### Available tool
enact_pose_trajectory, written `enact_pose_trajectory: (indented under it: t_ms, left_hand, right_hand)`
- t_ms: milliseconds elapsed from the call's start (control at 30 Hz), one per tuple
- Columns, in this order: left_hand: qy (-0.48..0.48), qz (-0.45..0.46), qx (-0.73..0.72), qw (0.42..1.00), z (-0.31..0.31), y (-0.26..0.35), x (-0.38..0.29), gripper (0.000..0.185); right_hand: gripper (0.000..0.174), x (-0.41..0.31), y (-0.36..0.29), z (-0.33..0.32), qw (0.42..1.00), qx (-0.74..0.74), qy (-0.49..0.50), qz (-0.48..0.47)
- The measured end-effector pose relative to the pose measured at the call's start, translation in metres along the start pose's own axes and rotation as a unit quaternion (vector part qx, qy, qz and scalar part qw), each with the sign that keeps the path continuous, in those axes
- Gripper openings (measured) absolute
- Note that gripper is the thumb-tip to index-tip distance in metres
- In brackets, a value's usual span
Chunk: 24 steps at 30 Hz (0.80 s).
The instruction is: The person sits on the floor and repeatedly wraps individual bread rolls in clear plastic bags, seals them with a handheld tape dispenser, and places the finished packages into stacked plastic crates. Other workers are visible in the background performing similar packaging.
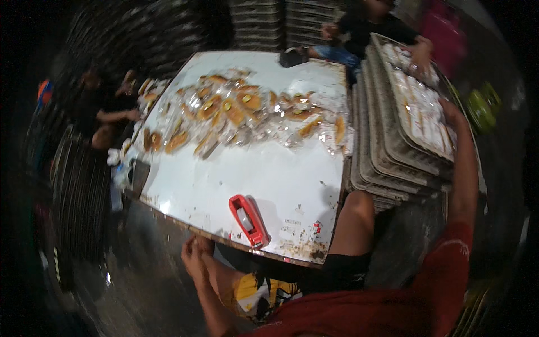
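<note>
My right hand (452,111) reaches to the edge of the top tray (404,137) of a stack, touching or beside wrapped packs (421,113) lying in it; its fingers are partly hidden. My left hand (194,257) rests by my knee below the table's near edge, and I cannot make out anything in it. A red tape dispenser (249,221) with a roll of tape lies on the white table (261,177) near that edge. Farther back, many bread pieces in clear plastic wrappers (229,110) are spread across the tabletop.
A co-worker's hand (421,57) is at the far end of the same tray. Another person's arm (120,116) reaches to the table's left side. Stacked trays (257,25) stand behind. A green gas cylinder (483,108) is at the right, and a dark stack (80,198) stands at the left.
</note>
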State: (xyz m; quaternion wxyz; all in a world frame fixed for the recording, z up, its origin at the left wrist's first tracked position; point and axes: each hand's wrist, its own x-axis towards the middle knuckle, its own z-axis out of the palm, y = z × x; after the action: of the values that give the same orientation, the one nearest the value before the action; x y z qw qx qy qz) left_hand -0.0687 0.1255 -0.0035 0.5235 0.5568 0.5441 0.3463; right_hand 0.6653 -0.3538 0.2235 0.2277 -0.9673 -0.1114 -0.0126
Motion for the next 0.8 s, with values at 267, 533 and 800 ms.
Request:
enact_pose_trajectory:
  t_ms: [267, 533, 800]
  left_hand:
    - [-0.15, 0.266, 0.195, 0.932, 0.074, 0.038, 0.272, 0.032]
    - [-0.078, 0.264, 0.121, 0.954, 0.229, 0.098, 0.555, 0.051]
    - [-0.232, 0.349, 0.305, 0.855, 0.26, 0.07, 0.68, 0.099]
  right_hand:
    - [0.033, -0.186, -0.193, 0.083, 0.963, -0.076, 0.117, -0.232]
    - [0.044, -0.168, -0.179, 0.079, 0.97, -0.013, 0.231, -0.073]
    - [0.044, -0.175, -0.155, 0.055, 0.973, -0.022, 0.23, 0.003]
